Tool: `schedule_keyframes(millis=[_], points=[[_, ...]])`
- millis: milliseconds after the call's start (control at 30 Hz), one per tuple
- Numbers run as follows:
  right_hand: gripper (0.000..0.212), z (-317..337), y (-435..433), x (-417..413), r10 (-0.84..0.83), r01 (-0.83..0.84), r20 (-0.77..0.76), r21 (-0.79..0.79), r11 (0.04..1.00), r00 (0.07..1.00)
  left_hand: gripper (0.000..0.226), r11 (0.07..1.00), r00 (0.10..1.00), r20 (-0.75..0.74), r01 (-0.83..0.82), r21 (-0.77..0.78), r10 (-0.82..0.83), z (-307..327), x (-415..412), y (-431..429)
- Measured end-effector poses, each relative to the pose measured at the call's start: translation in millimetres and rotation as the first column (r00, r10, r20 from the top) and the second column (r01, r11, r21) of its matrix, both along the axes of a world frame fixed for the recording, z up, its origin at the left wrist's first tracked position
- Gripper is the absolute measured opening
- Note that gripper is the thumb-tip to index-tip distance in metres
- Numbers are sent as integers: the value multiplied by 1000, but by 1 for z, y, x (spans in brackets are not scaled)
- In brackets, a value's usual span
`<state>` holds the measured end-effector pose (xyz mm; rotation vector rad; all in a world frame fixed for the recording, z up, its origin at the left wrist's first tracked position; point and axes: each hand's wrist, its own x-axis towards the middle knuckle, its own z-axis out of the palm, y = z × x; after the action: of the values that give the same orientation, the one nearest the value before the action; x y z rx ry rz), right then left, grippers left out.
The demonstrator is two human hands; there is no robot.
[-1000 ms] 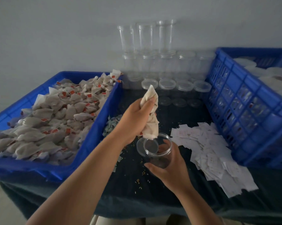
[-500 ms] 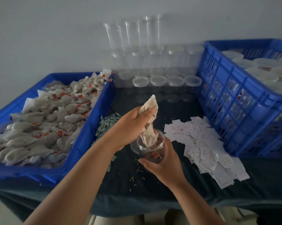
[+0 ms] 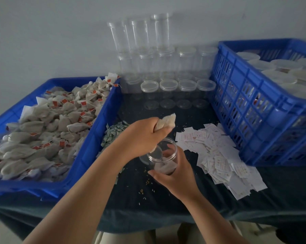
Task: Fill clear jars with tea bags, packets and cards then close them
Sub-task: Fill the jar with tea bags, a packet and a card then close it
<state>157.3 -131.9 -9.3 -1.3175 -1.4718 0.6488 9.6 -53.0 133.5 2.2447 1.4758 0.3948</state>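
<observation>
bench point(image 3: 166, 205): dark-covered; all stock is carried on it.
left crate point(image 3: 99, 131): 9 o'clock; heaped with loose tea bags point(image 3: 48, 131).
right crate point(image 3: 236, 95): 2 o'clock; lidded jars are stacked inside, judged finished.
empty jars point(image 3: 166, 67): 12 o'clock, against the wall; many remain to be filled.
cards point(image 3: 215, 152): loose pile, 3 o'clock of centre.
packets point(image 3: 111, 136): small heap, 10 o'clock of centre.
left hand point(image 3: 145, 138): grip clamped on a bunched tea bag point(image 3: 166, 122) above the jar mouth.
right hand point(image 3: 173, 176): grip wrapped round the held jar.
held jar point(image 3: 164, 161): bench centre, open, tilted; one tea bag is seen inside; packet, card and lid are judged outstanding.
</observation>
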Motion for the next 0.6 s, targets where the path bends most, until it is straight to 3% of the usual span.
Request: schedule_keyframes(millis=[133,267,400,467,600], points=[[80,-1,2,1,0,0,-3,-23,1000,1000,36,995,998,-62,38,96,-32,-8,-5,2],[86,-5,4,2,5,-7,-50,-44,999,999,20,999,995,95,36,6,-36,-8,-8,4],[86,-4,3,1,6,-7,-37,-22,1000,999,11,1000,974,228,-4,28,-2,-5,-8,4],[88,-4,3,1,4,-4,-18,-30,1000,1000,12,999,983,184,-7,45,-2,-4,-9,5],[85,-6,4,1,20,-20,-4,-55,998,1000,21,997,998,-46,46,57,-43,-10,-7,4]])
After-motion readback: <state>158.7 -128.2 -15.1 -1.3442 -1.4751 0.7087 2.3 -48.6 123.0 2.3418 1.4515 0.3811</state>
